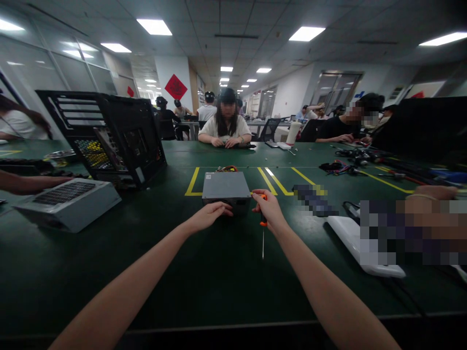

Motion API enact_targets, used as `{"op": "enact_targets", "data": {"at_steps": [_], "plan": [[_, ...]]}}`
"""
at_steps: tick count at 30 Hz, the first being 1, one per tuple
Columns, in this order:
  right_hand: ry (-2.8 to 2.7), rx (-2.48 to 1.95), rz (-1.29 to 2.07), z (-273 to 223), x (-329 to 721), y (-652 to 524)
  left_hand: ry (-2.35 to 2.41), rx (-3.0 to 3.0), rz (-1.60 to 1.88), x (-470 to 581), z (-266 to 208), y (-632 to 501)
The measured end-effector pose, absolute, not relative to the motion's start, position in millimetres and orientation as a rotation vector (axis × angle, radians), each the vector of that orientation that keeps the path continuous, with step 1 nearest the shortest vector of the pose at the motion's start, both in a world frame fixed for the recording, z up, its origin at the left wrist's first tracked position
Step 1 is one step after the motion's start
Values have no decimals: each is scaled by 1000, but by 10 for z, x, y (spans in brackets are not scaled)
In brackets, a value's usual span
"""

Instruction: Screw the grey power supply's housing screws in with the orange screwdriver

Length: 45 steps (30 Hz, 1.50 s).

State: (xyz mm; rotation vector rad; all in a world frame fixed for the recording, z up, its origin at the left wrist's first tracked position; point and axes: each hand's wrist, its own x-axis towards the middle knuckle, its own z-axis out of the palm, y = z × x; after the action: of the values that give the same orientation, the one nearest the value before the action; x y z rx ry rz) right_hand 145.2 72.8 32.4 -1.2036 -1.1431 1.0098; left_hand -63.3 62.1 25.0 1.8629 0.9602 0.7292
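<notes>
A grey metal computer power supply [226, 185] sits on the green table in front of me, its bundle of coloured cables [229, 168] showing at the far side. My left hand [208, 217] is at its near face, fingers stretched along the lower front and seeming to touch it. By the right edge of the box, my right hand [270, 210] is closed around an orange and black screwdriver [263, 222]. The screwdriver's thin shaft points down toward me, away from the power supply. Part of the near face is hidden behind my left fingers.
An open black computer case [109, 136] stands at the left, with a second power supply [69, 201] before it and another person's hand [47, 183] there. Right are a white device [365, 248] and cables [350, 163]. A person [226, 121] sits opposite.
</notes>
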Motion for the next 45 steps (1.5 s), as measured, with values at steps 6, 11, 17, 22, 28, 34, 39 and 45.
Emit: {"op": "enact_targets", "data": {"at_steps": [6, 11, 17, 22, 28, 34, 39, 45], "plan": [[-1124, -1164, 979, 344, 1467, 724, 1180, 2047, 700, -964, 320, 424], [-1089, -1118, 913, 371, 1449, 700, 1378, 2367, 491, -973, 340, 263], [-1066, -1055, 777, 413, 1423, 667, 1425, 2403, 354, -801, 298, 216], [-1096, -993, 687, 467, 1384, 590, 1416, 2319, 363, -798, 235, 255], [-1156, -924, 661, 560, 1316, 458, 1408, 2252, 426, -838, 116, 324], [-1157, -882, 627, 640, 1292, 352, 1347, 2170, 521, -817, 167, 302], [-1056, -771, 578, 875, 1266, 266, 1117, 1678, 828, -654, 297, 159], [-1003, -505, 521, 1425, 1083, 67, 736, 880, 998, -420, 287, -29]]}}
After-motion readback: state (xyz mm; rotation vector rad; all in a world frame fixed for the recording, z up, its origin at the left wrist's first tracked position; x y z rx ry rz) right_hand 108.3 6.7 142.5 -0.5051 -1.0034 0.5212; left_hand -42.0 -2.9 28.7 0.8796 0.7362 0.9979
